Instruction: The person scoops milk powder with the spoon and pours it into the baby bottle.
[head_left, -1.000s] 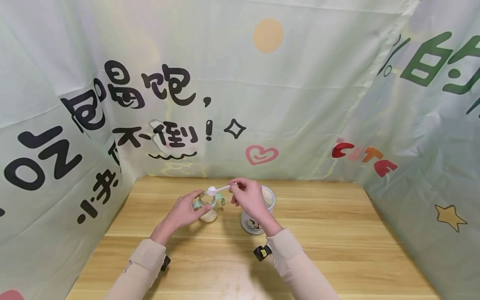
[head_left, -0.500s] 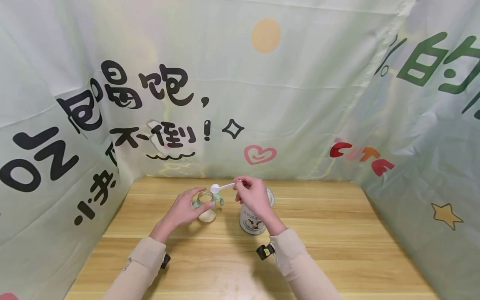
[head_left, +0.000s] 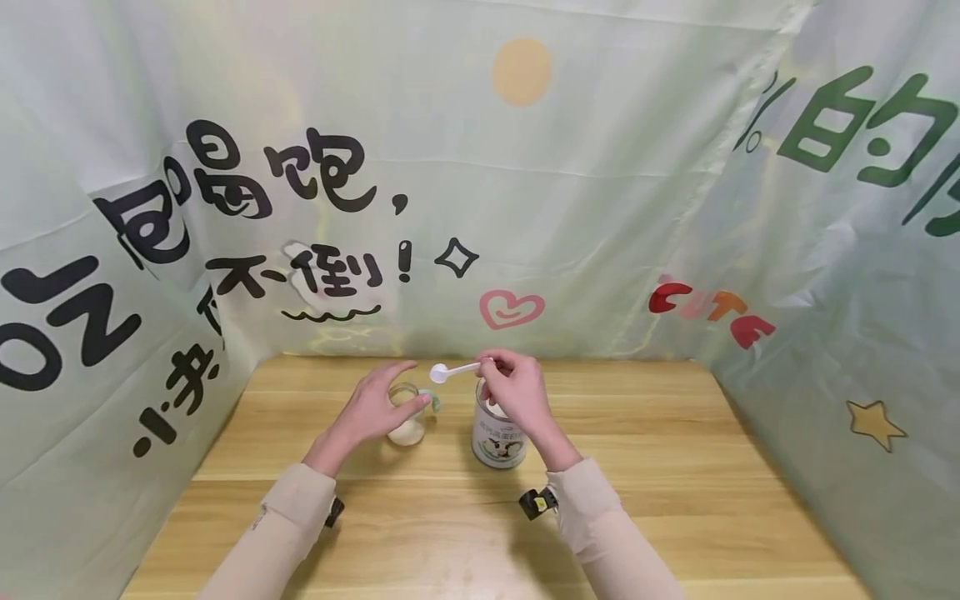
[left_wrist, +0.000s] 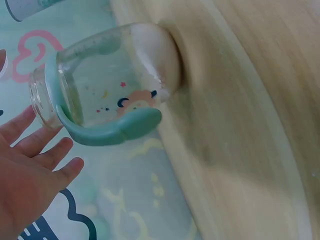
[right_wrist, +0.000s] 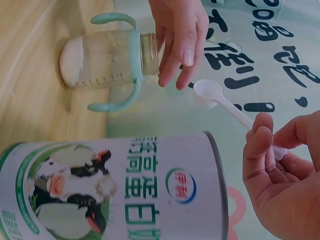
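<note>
In the head view my left hand (head_left: 372, 407) hovers at the neck of a glass baby bottle (head_left: 407, 432), thumb and fingers spread apart. The bottle (left_wrist: 102, 75) stands upright and uncapped, with a pale green collar and two handles, and white powder (right_wrist: 72, 62) lies at its bottom. My right hand (head_left: 516, 390) pinches a white measuring scoop (head_left: 456, 369) by the end of its handle. The scoop's bowl (right_wrist: 207, 92) is between the bottle's mouth and a milk powder can (head_left: 498, 443). That can (right_wrist: 100, 190), printed with a cow, stands open under my right hand.
A light wooden table (head_left: 637, 483) carries both containers. Printed fabric walls (head_left: 600, 208) close it in at the back and on both sides. Small black cameras (head_left: 537, 503) are strapped at the wrists.
My right hand has drawn the scoop from over the bottle's mouth to the right, toward the can. My left hand's fingers have loosened from around the bottle's neck.
</note>
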